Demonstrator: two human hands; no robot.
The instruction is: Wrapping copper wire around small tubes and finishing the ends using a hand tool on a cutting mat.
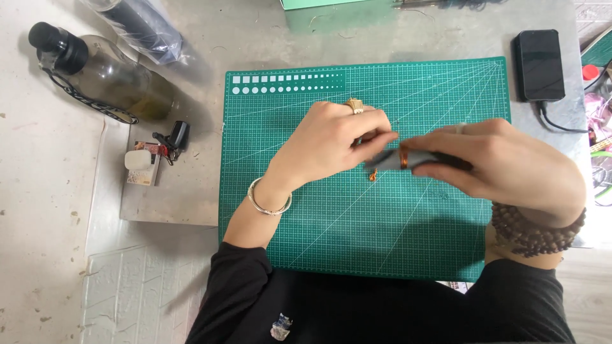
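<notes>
A blurred dark grey rod-shaped piece (426, 158) wound with a narrow band of copper-coloured wire (403, 157) is gripped above the green gridded cutting mat (357, 216) by the right hand (503, 162); its left end is pinched by the left hand (331, 143); only a short coil appears wound.

I see both hands over the green mat (357, 223): right hand (503, 165) grips a dark rod (427, 159) with copper wire (403, 157), left hand (331, 143) pinches its end.
</notes>
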